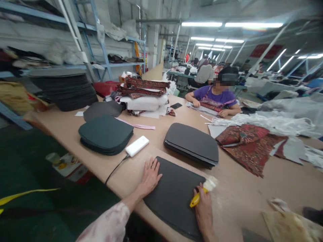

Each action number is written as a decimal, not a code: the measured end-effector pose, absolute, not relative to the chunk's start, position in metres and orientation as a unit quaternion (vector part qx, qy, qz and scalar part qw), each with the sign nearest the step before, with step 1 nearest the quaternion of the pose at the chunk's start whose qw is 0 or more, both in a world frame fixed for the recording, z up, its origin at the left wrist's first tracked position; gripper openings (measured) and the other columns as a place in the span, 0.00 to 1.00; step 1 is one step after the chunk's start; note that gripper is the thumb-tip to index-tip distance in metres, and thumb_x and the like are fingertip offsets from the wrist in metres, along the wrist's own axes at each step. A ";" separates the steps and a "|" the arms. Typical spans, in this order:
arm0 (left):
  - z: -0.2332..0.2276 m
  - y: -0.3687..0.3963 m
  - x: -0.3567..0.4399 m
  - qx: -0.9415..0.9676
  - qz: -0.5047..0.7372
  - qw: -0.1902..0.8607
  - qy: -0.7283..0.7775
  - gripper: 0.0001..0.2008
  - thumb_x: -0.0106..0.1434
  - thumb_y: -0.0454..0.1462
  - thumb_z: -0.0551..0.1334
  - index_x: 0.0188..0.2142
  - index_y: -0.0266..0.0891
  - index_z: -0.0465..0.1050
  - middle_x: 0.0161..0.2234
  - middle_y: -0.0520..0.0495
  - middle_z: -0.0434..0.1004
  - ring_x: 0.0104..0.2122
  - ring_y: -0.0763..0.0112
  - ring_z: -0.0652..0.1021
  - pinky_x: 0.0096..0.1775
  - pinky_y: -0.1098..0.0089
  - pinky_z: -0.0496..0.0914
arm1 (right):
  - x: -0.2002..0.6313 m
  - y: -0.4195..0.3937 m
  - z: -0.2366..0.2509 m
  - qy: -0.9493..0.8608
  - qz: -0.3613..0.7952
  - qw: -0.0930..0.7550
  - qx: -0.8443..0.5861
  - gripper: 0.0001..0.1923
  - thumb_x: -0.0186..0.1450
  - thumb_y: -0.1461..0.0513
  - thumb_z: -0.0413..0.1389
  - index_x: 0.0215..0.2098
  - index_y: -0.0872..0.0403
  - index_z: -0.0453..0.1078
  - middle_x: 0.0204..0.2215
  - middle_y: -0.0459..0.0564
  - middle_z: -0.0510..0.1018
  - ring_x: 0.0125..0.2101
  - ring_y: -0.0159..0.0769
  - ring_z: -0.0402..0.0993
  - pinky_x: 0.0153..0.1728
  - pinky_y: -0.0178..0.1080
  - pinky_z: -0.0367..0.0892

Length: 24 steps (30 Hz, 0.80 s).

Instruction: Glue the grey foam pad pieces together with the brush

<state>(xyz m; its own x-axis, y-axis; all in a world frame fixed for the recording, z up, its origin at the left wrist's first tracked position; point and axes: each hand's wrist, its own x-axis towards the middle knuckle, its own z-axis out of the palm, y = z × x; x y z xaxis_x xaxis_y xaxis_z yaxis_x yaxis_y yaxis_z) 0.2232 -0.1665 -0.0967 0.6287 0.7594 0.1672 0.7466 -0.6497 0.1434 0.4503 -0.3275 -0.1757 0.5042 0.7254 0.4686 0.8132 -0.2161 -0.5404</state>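
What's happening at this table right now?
A person presses the left hand flat on a dark foam pad at the near edge of the table. The right hand holds a yellow-handled brush at the pad's right edge. Stacks of similar pads lie beyond, and a co-worker sits across handling patterned fabric.

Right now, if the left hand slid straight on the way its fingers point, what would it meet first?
The left hand lies flat on the dark foam panel, fingers pointing away up the table. Straight on comes bare table, then probably the white power bank, though the line may pass just beside it.
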 end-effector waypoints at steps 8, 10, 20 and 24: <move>-0.013 -0.075 0.100 0.758 0.252 -0.004 0.601 0.25 0.57 0.33 0.57 0.55 0.36 0.58 0.57 0.35 0.58 0.55 0.51 0.61 0.52 0.52 0.60 | 0.451 -0.324 -0.179 -0.457 -0.058 0.392 -0.796 0.35 0.57 0.36 0.41 0.34 0.56 0.71 0.42 0.65 0.73 0.42 0.55 0.71 0.41 0.53 0.67; -0.006 -0.056 0.063 0.750 0.222 0.012 0.623 0.26 0.54 0.31 0.59 0.53 0.35 0.60 0.55 0.34 0.60 0.53 0.51 0.63 0.49 0.52 0.62 | 0.449 -0.324 -0.173 -0.440 -0.053 0.396 -0.804 0.35 0.54 0.34 0.42 0.31 0.54 0.71 0.40 0.63 0.75 0.40 0.55 0.72 0.39 0.53 0.68; -0.007 -0.003 0.002 0.770 0.243 0.174 0.564 0.05 0.54 0.33 0.57 0.27 0.39 0.73 0.32 0.45 0.75 0.35 0.64 0.74 0.42 0.65 0.66 | 0.396 -0.294 -0.101 -0.356 -0.021 0.420 -0.834 0.35 0.49 0.34 0.46 0.35 0.52 0.71 0.39 0.59 0.77 0.39 0.54 0.75 0.34 0.47 0.70; -0.004 0.014 -0.010 0.748 0.262 0.270 0.546 0.08 0.51 0.40 0.61 0.22 0.38 0.71 0.24 0.49 0.75 0.28 0.66 0.75 0.33 0.69 0.66 | 0.322 -0.243 -0.064 -0.391 0.037 0.481 -0.784 0.29 0.54 0.39 0.50 0.38 0.54 0.70 0.42 0.59 0.76 0.44 0.52 0.72 0.43 0.46 0.68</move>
